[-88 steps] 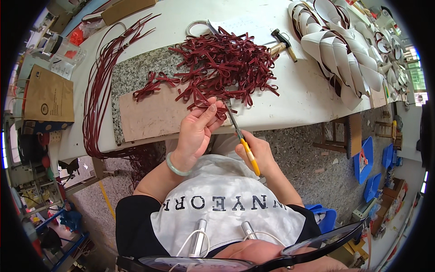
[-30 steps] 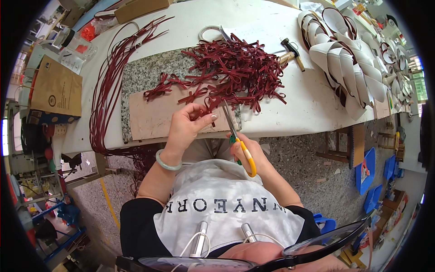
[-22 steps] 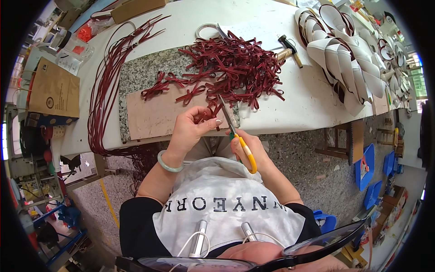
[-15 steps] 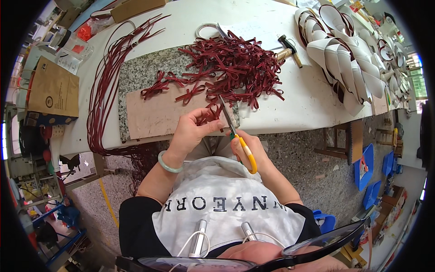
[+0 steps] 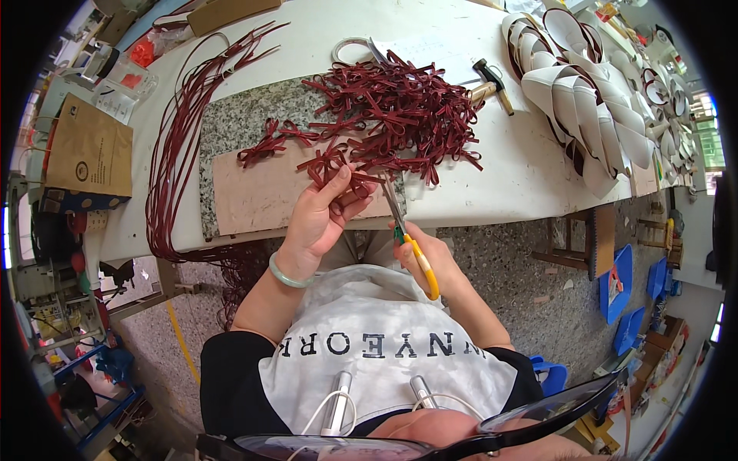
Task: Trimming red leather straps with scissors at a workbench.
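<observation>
My left hand [image 5: 321, 216] pinches a small dark red leather bow [image 5: 332, 167] just above the table's near edge. My right hand [image 5: 427, 257] grips yellow-handled scissors [image 5: 406, 234], whose blades point up toward the bow's tail. A heap of finished dark red bows [image 5: 400, 107] lies beyond on a grey granite slab [image 5: 238, 127]. Under my left hand a brown board [image 5: 257, 192] rests on the slab.
Long dark red leather strips [image 5: 177, 146] hang over the table's left edge. A hammer [image 5: 492, 81] lies right of the heap, with stacked white curved pieces [image 5: 584, 100] further right. A brown paper bag [image 5: 88, 146] stands at the left. Blue stools [image 5: 623, 284] sit on the floor.
My left hand lifted a bow slightly and turned it, while the scissors stayed close beside it. The view shifted a little.
</observation>
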A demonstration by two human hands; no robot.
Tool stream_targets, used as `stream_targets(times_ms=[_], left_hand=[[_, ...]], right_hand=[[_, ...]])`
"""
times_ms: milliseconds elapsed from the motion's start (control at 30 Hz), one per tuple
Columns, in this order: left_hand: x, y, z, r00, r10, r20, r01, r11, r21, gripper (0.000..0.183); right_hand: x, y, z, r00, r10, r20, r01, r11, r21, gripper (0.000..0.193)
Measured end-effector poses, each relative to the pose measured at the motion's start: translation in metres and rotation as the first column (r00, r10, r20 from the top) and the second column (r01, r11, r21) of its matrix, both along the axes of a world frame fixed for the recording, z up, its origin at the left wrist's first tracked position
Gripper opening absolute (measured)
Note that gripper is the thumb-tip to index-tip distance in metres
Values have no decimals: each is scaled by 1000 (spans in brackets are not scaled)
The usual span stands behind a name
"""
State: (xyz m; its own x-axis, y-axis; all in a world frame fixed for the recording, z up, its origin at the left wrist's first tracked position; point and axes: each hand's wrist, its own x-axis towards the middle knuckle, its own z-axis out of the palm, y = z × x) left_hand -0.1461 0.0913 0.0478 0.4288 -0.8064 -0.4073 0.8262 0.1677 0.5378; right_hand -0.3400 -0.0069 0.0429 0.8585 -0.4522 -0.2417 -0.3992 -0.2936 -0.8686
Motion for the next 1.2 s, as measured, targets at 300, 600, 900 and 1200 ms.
stream_targets(times_ms=[300,600,900,1200], left_hand=[[-4,-1,0,994,26,102,-33,997,68,21],[1,3,1,994,11,105,-19,997,80,21],[108,1,0,-30,-352,936,-321,890,324,19],[136,12,3,-211,-711,671,-554,652,517,31]], right_hand=[[8,-3,3,994,42,-104,-55,990,-128,68],[8,0,2,999,18,-28,-18,1000,13,52],[2,1,-8,976,-177,130,147,965,216,55],[-1,1,-12,978,-192,82,170,960,223,43]])
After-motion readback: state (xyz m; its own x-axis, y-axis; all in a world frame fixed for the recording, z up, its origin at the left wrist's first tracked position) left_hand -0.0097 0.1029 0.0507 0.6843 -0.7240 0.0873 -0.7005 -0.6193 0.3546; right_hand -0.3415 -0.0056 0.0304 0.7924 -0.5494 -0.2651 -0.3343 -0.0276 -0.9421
